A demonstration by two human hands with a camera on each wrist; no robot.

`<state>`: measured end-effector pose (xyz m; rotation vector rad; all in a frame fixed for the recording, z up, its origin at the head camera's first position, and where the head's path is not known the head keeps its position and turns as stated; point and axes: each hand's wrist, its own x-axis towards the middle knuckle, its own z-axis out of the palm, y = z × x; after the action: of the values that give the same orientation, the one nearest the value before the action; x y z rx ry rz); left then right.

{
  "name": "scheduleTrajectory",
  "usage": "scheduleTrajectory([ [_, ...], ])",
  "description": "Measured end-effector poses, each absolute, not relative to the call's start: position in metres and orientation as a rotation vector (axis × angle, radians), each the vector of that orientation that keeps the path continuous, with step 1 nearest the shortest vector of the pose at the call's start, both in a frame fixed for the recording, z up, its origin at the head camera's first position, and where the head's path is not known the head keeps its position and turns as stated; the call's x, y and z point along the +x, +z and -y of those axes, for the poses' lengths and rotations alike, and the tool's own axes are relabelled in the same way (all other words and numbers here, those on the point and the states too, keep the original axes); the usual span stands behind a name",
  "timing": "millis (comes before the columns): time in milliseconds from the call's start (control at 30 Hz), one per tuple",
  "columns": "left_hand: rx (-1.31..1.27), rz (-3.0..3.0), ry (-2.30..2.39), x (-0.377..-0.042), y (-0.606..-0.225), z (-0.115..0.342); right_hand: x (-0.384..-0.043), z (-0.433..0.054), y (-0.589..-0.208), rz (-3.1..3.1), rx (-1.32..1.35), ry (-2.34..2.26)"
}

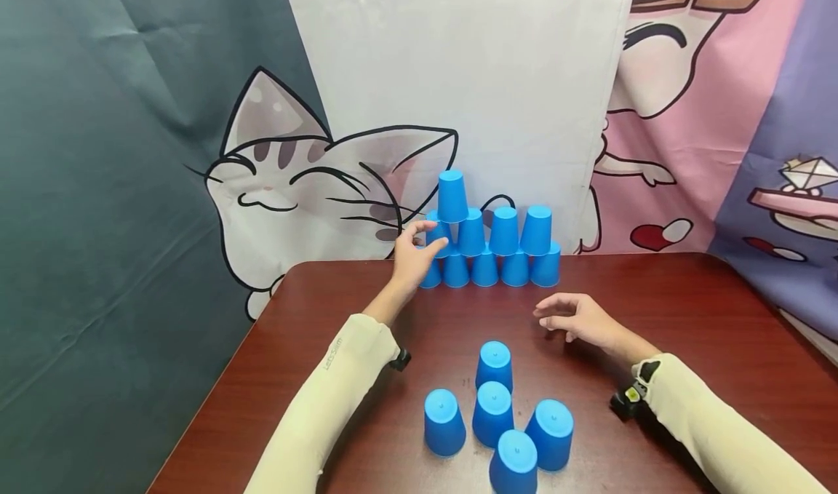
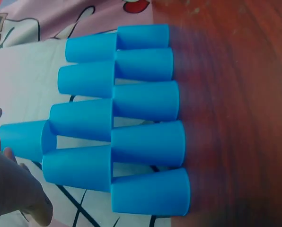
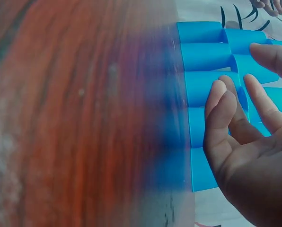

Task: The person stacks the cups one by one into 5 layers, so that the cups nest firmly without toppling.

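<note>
Blue cups, all upside down, form a stepped stack at the table's far edge. Its bottom row point(image 1: 485, 269) and middle row point(image 1: 504, 232) hold several cups each. One top cup point(image 1: 452, 197) straddles the two leftmost middle cups. Beside the stack's left end is my left hand point(image 1: 414, 252), thumb and fingers spread apart; it partly hides the left cups. In the left wrist view its fingers are close to the top cup point(image 2: 22, 139); whether they touch it I cannot tell. My right hand point(image 1: 583, 321) hovers over the table right of centre, fingers loosely bent and holding nothing.
Several more upside-down blue cups stand separately nearer to me, among them a left one point(image 1: 445, 423) and a right one point(image 1: 550, 434). They are on a reddish-brown table point(image 1: 281, 407). A cartoon-printed cloth point(image 1: 491, 65) hangs behind the stack.
</note>
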<state>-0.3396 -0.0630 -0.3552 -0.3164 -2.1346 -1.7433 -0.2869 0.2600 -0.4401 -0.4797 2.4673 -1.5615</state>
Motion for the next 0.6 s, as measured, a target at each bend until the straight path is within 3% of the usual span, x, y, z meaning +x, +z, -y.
scheduleTrajectory([
  [367, -0.443, 2.315, -1.856, -0.325, -0.378, 0.061, -0.281, -0.268, -0.436, -2.381, -0.665, -1.522],
  [600, -0.691, 2.452, -1.902, -0.315, -0.394, 0.061, -0.278, -0.273, -0.436, -2.247, -0.878, -1.467],
])
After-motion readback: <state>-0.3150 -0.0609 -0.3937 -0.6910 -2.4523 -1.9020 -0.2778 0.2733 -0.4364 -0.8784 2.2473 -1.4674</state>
